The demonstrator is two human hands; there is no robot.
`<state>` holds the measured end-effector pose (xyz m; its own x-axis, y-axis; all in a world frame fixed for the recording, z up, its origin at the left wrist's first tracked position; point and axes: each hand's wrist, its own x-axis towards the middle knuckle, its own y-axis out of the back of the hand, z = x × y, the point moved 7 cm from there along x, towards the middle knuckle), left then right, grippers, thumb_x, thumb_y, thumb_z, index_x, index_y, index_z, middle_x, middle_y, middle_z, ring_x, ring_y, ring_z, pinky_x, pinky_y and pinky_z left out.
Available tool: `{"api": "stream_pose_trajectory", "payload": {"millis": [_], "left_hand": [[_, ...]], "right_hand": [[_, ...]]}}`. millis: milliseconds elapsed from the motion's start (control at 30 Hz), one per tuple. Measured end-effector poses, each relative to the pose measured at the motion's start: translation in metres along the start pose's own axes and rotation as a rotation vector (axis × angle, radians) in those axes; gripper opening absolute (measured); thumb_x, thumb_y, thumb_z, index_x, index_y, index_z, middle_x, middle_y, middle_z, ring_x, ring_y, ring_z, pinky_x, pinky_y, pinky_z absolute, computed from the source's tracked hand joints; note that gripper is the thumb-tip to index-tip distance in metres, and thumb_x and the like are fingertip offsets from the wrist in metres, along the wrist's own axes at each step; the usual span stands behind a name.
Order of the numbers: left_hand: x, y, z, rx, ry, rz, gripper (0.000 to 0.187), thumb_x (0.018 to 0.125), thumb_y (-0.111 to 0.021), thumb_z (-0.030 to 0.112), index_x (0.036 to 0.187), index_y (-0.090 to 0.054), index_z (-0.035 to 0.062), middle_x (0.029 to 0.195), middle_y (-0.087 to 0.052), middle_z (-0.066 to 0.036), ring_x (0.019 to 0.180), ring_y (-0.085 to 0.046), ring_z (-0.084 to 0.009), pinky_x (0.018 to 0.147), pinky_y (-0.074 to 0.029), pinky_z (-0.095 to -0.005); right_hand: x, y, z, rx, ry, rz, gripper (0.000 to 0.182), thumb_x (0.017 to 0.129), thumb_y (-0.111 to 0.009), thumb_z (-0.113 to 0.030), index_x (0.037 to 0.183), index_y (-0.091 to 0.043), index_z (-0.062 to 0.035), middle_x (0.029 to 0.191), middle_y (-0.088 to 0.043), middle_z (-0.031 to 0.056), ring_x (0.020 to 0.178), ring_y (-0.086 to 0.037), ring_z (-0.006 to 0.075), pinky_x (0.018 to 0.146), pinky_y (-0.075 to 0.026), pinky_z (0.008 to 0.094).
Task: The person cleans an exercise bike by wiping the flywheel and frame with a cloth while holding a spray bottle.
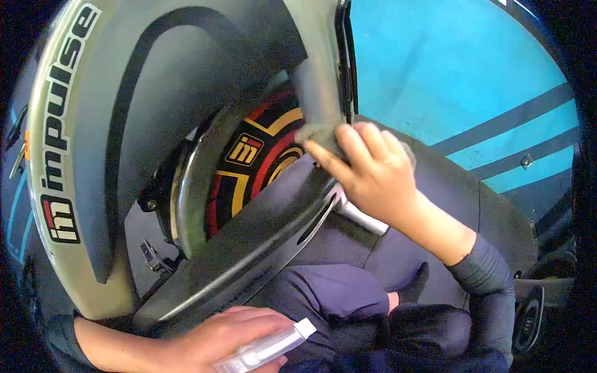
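Observation:
My right hand [382, 177] presses a grey cloth [322, 135] against the lower end of the light-coloured frame post [323, 87] of an exercise bike. Its fingers are bent over the cloth, which is partly covered by them. At the bottom of the view, my left hand [214, 339] is wrapped round a clear plastic bottle [267, 349] with a white top, tilted up to the right. Between the two hands runs a long black bike part [249, 255].
A curved cover marked "impulse" [65, 105] fills the left side. Behind the black part sits a round flywheel [245, 149] with red and gold markings. Dark grey matting [435, 186] lies beneath, beside blue flooring with dark stripes [448, 62]. A pedal [155, 258] juts out lower left.

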<state>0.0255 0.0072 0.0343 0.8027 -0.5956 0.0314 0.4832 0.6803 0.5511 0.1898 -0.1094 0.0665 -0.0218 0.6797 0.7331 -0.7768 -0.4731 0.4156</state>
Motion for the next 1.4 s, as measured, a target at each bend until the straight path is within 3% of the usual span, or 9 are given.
{"api": "stream_pose_trajectory", "payload": {"millis": [167, 333, 467, 600, 667, 800, 933, 1100, 1400], "left_hand": [[-0.001, -0.001, -0.005, -0.03, -0.05, -0.016, 0.063, 0.081, -0.075, 0.011, 0.135, -0.043, 0.0021, 0.118, -0.064, -0.015, 0.106, -0.063, -0.0316, 0.091, -0.05, -0.041], [0.003, 0.001, -0.002, -0.014, -0.011, -0.05, 0.053, 0.082, -0.074, 0.01, 0.128, -0.051, 0.0024, 0.113, -0.066, -0.012, 0.105, -0.063, -0.03, 0.091, -0.049, -0.0396], [0.002, -0.001, -0.003, -0.037, 0.001, -0.018, 0.047, 0.082, -0.073, 0.011, 0.124, -0.053, 0.0024, 0.111, -0.066, -0.011, 0.104, -0.064, -0.029, 0.091, -0.049, -0.0392], [0.001, -0.002, -0.002, -0.056, 0.006, -0.025, 0.046, 0.082, -0.073, 0.011, 0.123, -0.054, 0.0024, 0.111, -0.066, -0.01, 0.103, -0.064, -0.0287, 0.091, -0.049, -0.0391], [0.001, -0.003, -0.002, -0.056, 0.014, -0.04, 0.045, 0.082, -0.073, 0.011, 0.123, -0.054, 0.0024, 0.11, -0.067, -0.01, 0.103, -0.064, -0.0287, 0.09, -0.049, -0.0391], [0.001, -0.001, -0.003, -0.07, 0.029, -0.036, 0.045, 0.083, -0.072, 0.011, 0.122, -0.054, 0.002, 0.11, -0.066, -0.011, 0.103, -0.064, -0.0292, 0.09, -0.049, -0.0389], [0.002, -0.001, -0.001, -0.04, 0.023, -0.056, 0.046, 0.082, -0.072, 0.013, 0.123, -0.054, 0.0019, 0.114, -0.064, -0.013, 0.104, -0.063, -0.0302, 0.09, -0.049, -0.039], [0.001, -0.004, -0.003, -0.031, 0.009, -0.052, 0.048, 0.082, -0.072, 0.013, 0.124, -0.053, 0.0018, 0.115, -0.063, -0.013, 0.104, -0.063, -0.0305, 0.09, -0.049, -0.0393], [0.0, -0.003, -0.007, -0.045, 0.023, -0.068, 0.047, 0.082, -0.073, 0.012, 0.123, -0.054, 0.0018, 0.112, -0.065, -0.011, 0.104, -0.063, -0.0295, 0.09, -0.049, -0.0392]], "right_hand": [[-0.046, -0.038, -0.016, -0.004, 0.081, -0.124, 0.037, 0.079, -0.055, -0.026, 0.113, -0.068, -0.018, 0.096, -0.053, 0.0023, 0.089, -0.052, 0.0187, 0.069, -0.043, 0.0299], [-0.034, -0.03, -0.005, 0.113, 0.078, -0.182, 0.037, 0.079, -0.055, -0.025, 0.112, -0.069, -0.0192, 0.093, -0.052, 0.0011, 0.087, -0.051, 0.0178, 0.068, -0.043, 0.0284], [-0.038, -0.031, -0.02, 0.344, -0.239, -0.41, 0.054, 0.072, -0.065, -0.016, 0.126, -0.061, -0.0175, 0.098, -0.051, 0.0092, 0.089, -0.056, 0.0261, 0.07, -0.052, 0.036], [-0.022, -0.008, -0.051, 0.558, -0.179, -0.507, 0.058, 0.072, -0.064, -0.012, 0.129, -0.057, -0.0102, 0.101, -0.051, 0.0122, 0.087, -0.059, 0.0279, 0.065, -0.055, 0.0352], [-0.012, 0.014, -0.08, 0.748, -0.088, -0.469, 0.047, 0.077, -0.059, -0.018, 0.122, -0.059, -0.0056, 0.097, -0.048, 0.0112, 0.093, -0.057, 0.0245, 0.064, -0.055, 0.0336], [-0.011, 0.023, -0.091, 0.758, 0.007, -0.32, 0.054, 0.074, -0.06, -0.021, 0.127, -0.057, -0.0128, 0.097, -0.05, 0.0072, 0.083, -0.058, 0.0211, 0.059, -0.054, 0.03], [-0.028, -0.017, -0.035, 0.624, -0.274, -0.385, 0.058, 0.072, -0.059, -0.007, 0.129, -0.054, -0.014, 0.087, -0.054, 0.0092, 0.081, -0.059, 0.0285, 0.066, -0.053, 0.0402], [-0.04, -0.033, -0.013, 0.491, -0.272, -0.373, 0.047, 0.074, -0.062, -0.013, 0.121, -0.056, -0.0101, 0.09, -0.057, 0.0112, 0.086, -0.061, 0.0308, 0.068, -0.055, 0.0417], [-0.024, 0.003, -0.066, 0.901, -0.34, -0.419, 0.063, 0.067, -0.061, -0.011, 0.13, -0.053, -0.0083, 0.087, -0.057, 0.0117, 0.081, -0.06, 0.0327, 0.072, -0.052, 0.044]]}}
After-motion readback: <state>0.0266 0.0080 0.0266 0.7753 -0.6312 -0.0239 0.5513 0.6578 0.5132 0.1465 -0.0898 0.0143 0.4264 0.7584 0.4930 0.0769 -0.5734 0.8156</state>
